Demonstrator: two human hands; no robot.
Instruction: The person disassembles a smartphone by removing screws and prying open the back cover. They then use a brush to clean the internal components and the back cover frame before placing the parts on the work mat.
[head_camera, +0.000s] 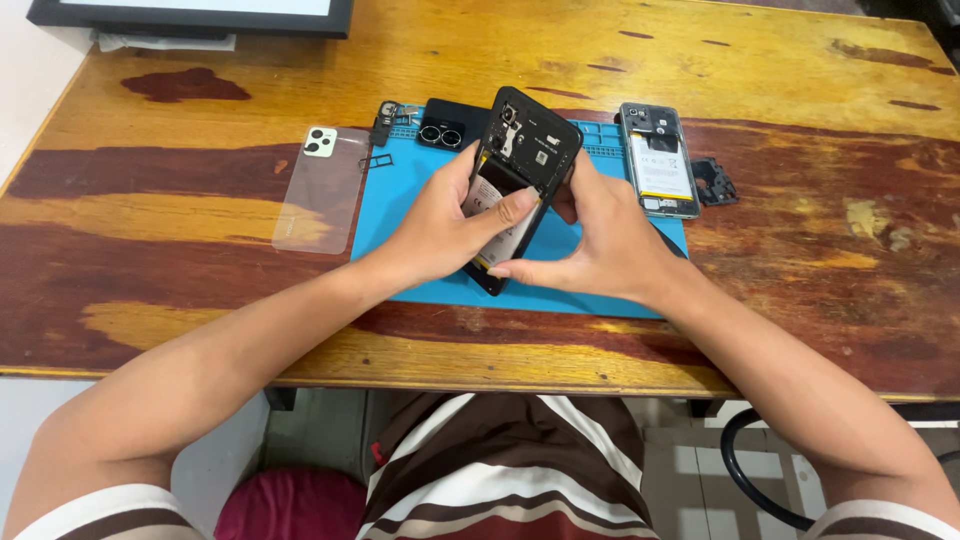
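Striped shirt (500, 480) sat nearest, forearms reaching over the worktop (760, 60) edge. Both hands were closed on an opened phone (522, 160), tilted up above the blue mat (400, 230), back cover off and internals facing the camera. Left hand (440, 225) gripped its left edge, thumb pressed on the battery; right hand (600, 245) pinched the lower right edge. Second opened phone (660, 160) lay flat on the mat's right side, small black part (714, 182) just beside it. Clear case (322, 188) lay off the mat, left. Black back cover (452, 124) and tray bits (385, 125) sat along the mat's top edge. No containers were visible.
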